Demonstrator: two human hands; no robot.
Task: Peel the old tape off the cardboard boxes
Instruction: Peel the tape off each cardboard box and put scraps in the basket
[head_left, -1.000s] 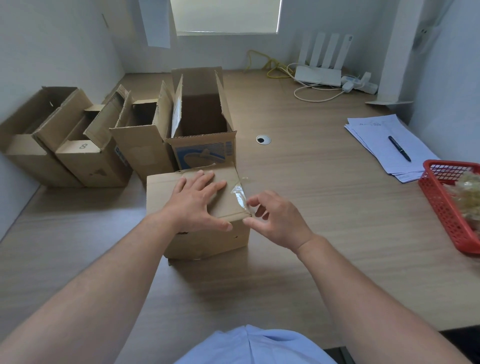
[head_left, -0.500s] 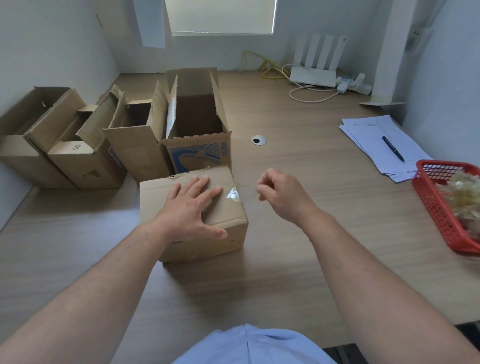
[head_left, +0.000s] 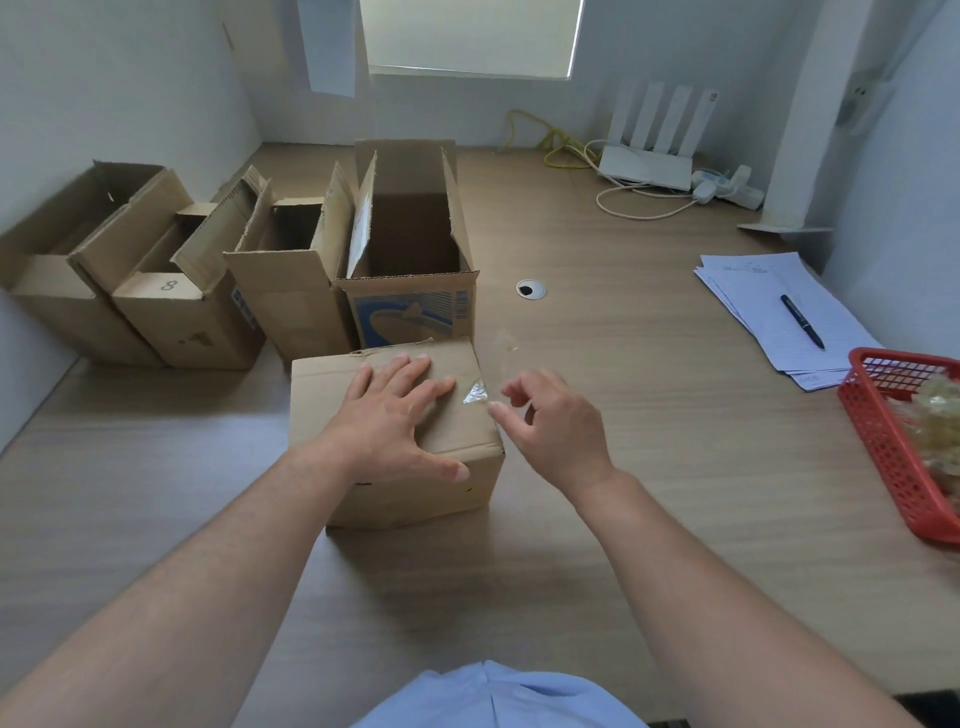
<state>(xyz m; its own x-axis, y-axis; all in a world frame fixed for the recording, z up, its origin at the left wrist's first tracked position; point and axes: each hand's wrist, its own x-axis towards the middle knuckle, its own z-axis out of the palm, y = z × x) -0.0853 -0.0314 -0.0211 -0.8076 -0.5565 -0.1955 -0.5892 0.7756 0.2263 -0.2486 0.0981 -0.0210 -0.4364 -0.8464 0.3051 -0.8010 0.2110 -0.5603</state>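
A closed cardboard box (head_left: 457, 441) sits on the table in front of me. My left hand (head_left: 389, 415) presses flat on its top with the fingers spread. A lifted flap of clear tape (head_left: 475, 397) shines at the box's top right edge. A thin clear strip (head_left: 504, 343) stands up just above that corner. My right hand (head_left: 550, 421) hovers beside the edge, fingers loosely curled, with thumb and forefinger slightly apart next to the flap. I cannot tell whether the strip is stuck to a finger.
Several opened cardboard boxes (head_left: 405, 244) stand in a row behind and to the left. A red basket (head_left: 883, 441) of crumpled tape sits at the right edge. Papers with a pen (head_left: 800, 322) lie far right; a router (head_left: 649, 166) and cables sit at the back.
My right hand, pulled away to the right half a second ago, has come back to the box's top right edge. The left hand stays pressed on the box.
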